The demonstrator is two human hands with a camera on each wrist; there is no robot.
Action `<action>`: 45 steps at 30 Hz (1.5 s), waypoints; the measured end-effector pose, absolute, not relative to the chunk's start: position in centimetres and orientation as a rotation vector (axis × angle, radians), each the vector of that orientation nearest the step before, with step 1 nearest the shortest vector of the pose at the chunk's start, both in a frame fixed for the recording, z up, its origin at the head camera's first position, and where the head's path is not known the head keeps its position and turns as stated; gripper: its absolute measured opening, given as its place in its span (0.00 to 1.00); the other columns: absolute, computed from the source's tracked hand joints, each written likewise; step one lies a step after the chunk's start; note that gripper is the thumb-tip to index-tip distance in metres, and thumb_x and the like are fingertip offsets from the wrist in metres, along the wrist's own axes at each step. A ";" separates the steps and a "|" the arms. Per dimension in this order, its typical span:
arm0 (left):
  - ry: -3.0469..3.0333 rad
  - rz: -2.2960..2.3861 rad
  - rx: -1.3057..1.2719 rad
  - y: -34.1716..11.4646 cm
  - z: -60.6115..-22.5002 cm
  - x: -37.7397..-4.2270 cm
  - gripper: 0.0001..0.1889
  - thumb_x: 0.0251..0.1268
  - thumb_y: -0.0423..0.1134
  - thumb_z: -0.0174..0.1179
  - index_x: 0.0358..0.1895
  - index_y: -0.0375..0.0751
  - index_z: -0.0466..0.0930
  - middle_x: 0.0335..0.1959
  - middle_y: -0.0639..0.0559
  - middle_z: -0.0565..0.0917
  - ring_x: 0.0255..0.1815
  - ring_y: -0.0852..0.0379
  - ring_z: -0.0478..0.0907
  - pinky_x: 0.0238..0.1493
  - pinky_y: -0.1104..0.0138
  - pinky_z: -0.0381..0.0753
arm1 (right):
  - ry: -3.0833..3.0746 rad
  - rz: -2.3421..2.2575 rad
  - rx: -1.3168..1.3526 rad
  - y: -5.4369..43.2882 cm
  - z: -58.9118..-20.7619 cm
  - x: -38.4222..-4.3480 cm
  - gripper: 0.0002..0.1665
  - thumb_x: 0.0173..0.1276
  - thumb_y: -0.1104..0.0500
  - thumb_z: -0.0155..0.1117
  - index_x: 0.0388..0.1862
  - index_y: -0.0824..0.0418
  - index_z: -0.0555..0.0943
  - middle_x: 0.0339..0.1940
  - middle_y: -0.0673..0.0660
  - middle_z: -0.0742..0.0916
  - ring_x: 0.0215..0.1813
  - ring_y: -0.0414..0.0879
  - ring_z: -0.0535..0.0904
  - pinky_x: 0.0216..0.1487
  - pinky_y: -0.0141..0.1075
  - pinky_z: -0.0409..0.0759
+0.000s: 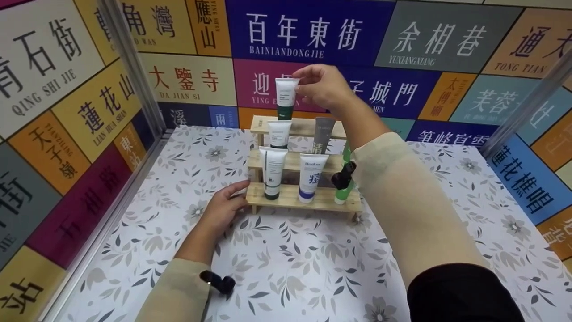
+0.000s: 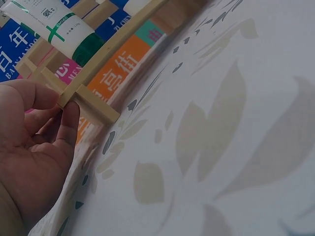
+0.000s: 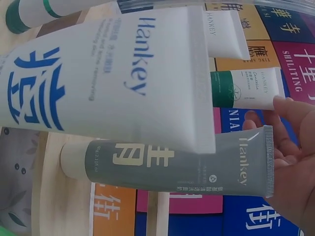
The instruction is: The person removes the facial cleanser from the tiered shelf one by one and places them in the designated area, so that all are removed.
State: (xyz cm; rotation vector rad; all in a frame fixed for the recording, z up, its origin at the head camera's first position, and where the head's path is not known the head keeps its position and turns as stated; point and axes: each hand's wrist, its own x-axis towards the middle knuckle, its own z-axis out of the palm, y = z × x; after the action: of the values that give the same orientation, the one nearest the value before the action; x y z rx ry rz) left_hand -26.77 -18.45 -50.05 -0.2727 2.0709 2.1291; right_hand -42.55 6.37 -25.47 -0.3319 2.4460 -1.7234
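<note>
A three-tier wooden rack [image 1: 290,199] stands on the flowered tabletop [image 1: 286,268] near the back wall. My right hand [image 1: 308,85] is raised above the rack's top tier and pinches the crimped end of a white tube with a green cap [image 1: 285,96], which hangs cap down. In the right wrist view the fingertips [image 3: 290,105] hold that white and green tube [image 3: 246,88]. My left hand [image 1: 239,190] holds the rack's lower left corner, with the thumb and a finger [image 2: 70,115] on the wooden corner [image 2: 74,96].
The rack carries a short white tube [image 1: 279,133], a grey tube [image 1: 322,134], a tall white tube with a green cap [image 1: 271,172], a white Hankey tube with a blue cap [image 1: 310,176] and a green pump bottle [image 1: 344,183]. Sign-covered walls [image 1: 67,112] enclose three sides.
</note>
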 end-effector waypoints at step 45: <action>2.031 2.125 -0.283 -18.4 -49.9 -26.7 0.30 0.74 0.37 0.62 0.78 0.53 0.73 0.74 0.51 0.81 0.74 0.52 0.80 0.78 0.57 0.72 | 2.278 -2.497 -0.117 27.3 -26.7 -37.7 0.20 0.76 0.63 0.68 0.65 0.52 0.82 0.61 0.51 0.83 0.66 0.51 0.79 0.61 0.39 0.87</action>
State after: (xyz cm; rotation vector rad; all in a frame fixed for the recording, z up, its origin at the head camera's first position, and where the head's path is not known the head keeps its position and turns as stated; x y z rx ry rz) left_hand -26.66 -18.40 -49.85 -0.2833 2.0312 2.1249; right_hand -37.73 27.27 -26.70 -0.1166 2.2777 -2.4972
